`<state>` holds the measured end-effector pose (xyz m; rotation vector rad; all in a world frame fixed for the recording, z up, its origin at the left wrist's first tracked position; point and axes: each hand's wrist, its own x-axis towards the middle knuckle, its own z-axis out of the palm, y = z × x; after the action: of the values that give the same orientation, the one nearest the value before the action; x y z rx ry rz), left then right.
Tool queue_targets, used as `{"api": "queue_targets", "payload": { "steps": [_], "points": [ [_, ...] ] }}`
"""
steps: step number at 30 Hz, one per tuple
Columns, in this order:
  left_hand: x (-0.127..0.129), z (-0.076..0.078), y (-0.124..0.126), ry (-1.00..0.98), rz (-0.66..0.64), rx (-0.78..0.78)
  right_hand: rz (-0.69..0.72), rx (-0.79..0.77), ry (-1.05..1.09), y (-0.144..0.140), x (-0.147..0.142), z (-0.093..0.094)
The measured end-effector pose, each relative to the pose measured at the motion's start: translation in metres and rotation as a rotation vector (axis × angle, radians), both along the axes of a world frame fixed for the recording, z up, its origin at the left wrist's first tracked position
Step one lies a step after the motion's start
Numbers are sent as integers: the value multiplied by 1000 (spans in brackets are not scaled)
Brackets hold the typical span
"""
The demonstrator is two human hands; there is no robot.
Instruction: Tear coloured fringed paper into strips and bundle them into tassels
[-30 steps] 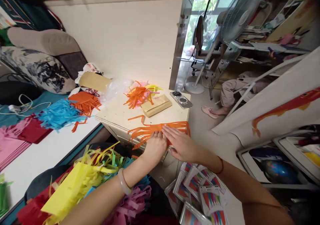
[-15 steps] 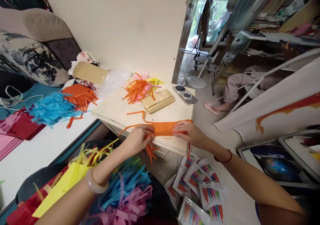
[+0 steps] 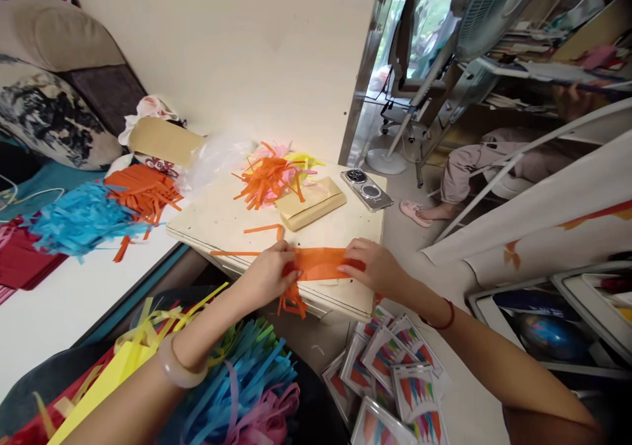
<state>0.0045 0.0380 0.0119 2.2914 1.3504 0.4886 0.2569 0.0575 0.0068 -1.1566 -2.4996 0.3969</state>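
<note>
A band of orange tissue paper (image 3: 320,263) lies stretched flat at the front edge of the small cream table. My left hand (image 3: 270,272) grips its left end, fingers closed. At the other end my right hand (image 3: 372,267) has its fingers curled onto the paper. Cut orange strips (image 3: 263,229) trail left past my left hand, and more orange fringe (image 3: 293,301) hangs below the table edge. Just beyond the paper sit a tan folded packet (image 3: 311,203), a phone in a clear case (image 3: 368,189) and a pile of orange, pink and yellow fringe (image 3: 271,175).
Blue fringe (image 3: 81,221) and orange fringe (image 3: 148,191) lie on the white surface at left. Yellow paper (image 3: 106,389) and blue fringe (image 3: 247,359) rest on my lap. Several packaged sets (image 3: 390,353) are on the floor. A seated person's leg (image 3: 459,182) and a standing fan (image 3: 494,17) are beyond.
The view has shifted slightly. My right hand has curled further over the paper's right end, and the strips at left have swung lower and straighter. Both hands still hold the orange paper.
</note>
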Motion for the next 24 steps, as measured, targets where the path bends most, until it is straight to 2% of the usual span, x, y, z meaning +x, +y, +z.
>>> {"api": "queue_targets", "payload": {
  "steps": [3, 6, 11, 13, 17, 20, 24],
  "points": [
    [-4, 0, -9, -60, -42, -24, 148, 61, 18, -8, 5, -1],
    [-8, 1, -14, -67, -82, -36, 213, 118, -59, -6, 9, -4],
    [-8, 1, -15, -91, -74, -26, 76, 206, -205, 9, 15, -6],
    [-7, 1, -15, -87, -58, -28, 77, 204, -194, 8, 15, -4],
    [-5, 3, -14, -102, -40, -38, 111, 97, 26, -7, 5, 0],
    [-3, 3, -10, -111, -14, -55, -15, -60, 133, -8, -3, 0],
    [-1, -1, -4, -85, 52, -40, -152, -145, 54, 7, -9, -1]
  ]
}}
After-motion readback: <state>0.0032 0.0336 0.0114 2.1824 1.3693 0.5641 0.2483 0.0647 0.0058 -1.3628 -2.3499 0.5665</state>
